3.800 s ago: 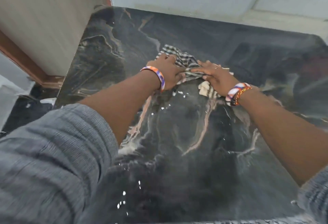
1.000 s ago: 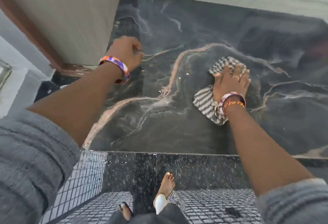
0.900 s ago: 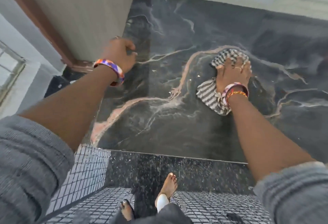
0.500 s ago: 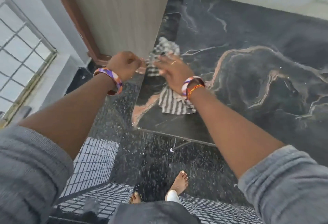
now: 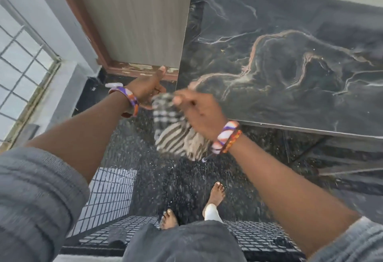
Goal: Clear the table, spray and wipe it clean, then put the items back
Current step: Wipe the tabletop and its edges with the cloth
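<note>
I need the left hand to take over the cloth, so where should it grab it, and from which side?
Grip the checked upper bunch of the cloth, beside where the right hand pinches it, coming from the left, where the open left hand already is. The striped lower part hangs loose off the table corner and would likely slip or swing.

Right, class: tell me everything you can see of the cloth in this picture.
The cloth is soft woven fabric, black and white, checked on its upper part and striped lower down, with a pale fringed end. It is bunched and hangs in the air off the near left corner of the table, above the dark floor, not touching the tabletop. The right hand grips it from above. The left hand is close beside its top; blur hides whether they touch.
</note>
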`<state>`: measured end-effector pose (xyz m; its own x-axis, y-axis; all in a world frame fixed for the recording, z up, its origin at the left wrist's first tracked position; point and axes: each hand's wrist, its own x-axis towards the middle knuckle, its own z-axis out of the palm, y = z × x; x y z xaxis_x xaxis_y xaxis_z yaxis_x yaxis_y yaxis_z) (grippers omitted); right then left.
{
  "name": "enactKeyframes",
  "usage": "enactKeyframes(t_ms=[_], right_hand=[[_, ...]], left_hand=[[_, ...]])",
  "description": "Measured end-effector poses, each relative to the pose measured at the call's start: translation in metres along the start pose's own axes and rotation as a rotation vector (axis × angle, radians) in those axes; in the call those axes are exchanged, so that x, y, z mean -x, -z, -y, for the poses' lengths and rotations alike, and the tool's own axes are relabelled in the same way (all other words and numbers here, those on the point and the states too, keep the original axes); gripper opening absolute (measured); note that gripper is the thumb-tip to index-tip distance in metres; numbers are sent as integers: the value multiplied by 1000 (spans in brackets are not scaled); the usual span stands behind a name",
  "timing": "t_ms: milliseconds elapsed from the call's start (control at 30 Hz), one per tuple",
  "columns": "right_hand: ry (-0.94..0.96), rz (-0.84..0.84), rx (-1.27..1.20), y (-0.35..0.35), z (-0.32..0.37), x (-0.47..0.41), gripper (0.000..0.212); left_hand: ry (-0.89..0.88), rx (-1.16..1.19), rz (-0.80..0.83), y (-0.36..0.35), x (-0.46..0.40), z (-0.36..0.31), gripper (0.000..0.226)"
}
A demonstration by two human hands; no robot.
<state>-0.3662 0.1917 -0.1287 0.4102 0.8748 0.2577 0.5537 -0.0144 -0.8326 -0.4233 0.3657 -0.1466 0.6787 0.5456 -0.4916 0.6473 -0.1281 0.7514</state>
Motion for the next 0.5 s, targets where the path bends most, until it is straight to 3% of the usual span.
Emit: enactKeyframes(t_ms=[133,233,300,367,500], right_hand=[[-61,-635,59,71,-7,21,13],[-203,-921,332,128,-39,52,28],[-430,-974,469,152,-74,87,31],[-656,-877,525,156,-100,119,51],[-683,-663,518,126,-96,128,55]], left_hand=[[-233,-177,-286,-26,7,-19,54],[-359,-323,-364,-41,9,-33,40],[-410,-336,-377,-48,8,-35,33],[-463,-361,-391,-51,7,-33,28],[-490,-325,-451,-46,5,-26,25]])
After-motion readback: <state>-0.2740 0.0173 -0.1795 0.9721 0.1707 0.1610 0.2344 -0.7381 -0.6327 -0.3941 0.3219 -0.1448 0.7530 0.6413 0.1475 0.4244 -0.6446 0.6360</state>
